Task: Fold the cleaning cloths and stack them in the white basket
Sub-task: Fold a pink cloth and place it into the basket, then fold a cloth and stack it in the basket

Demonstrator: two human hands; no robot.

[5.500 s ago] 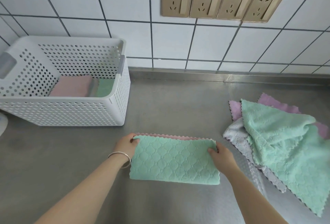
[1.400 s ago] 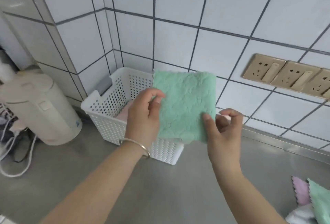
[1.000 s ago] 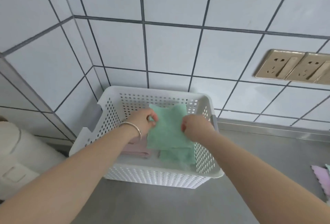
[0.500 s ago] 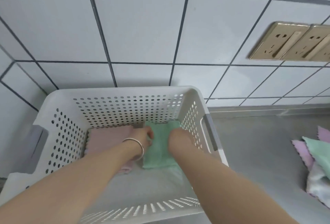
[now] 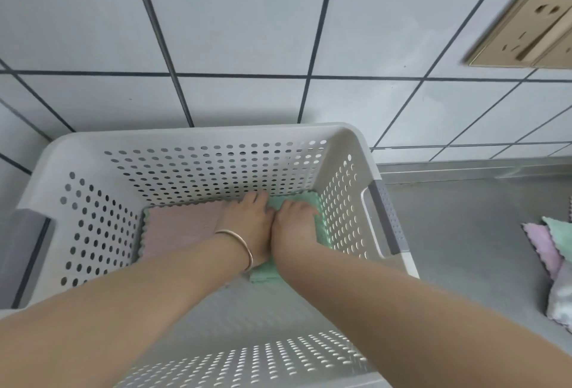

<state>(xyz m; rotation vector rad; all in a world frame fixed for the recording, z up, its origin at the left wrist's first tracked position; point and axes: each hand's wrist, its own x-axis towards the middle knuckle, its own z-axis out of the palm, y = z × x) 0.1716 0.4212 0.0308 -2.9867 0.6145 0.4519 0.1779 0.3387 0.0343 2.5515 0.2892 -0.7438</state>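
Both hands are down inside the white basket [image 5: 201, 136], side by side and touching at the knuckles. The left hand [image 5: 247, 220] lies palm-down with fingers flat and spread, partly on the folded green cloth [image 5: 263, 274] and partly over the edge of the folded pink cloth [image 5: 179, 226]; nothing is pinched in it. The right hand [image 5: 295, 223] rests on the same green cloth, fingers curled down over its far end, but whether they are gripping the fabric or only pressing it cannot be told since the fingertips are hidden. The green cloth sits on the basket floor in the far right corner, against the right perforated wall, scalloped edge showing at the back; only slivers of it show around the hands. The pink cloth lies flat just beside it on the left, touching or nearly touching, against the back wall. A thin metal bangle [image 5: 240, 243] circles the left wrist. The basket stands on a steel counter [image 5: 464, 232], pushed close to the white tiled wall [image 5: 247, 31], grey handle inserts on both ends. At the far right edge lies a loose heap of unfolded cloths [image 5: 557, 263], pink, green and grey-white, well apart from the basket. A gold wall socket plate [image 5: 526, 25] is at upper right, blurred.
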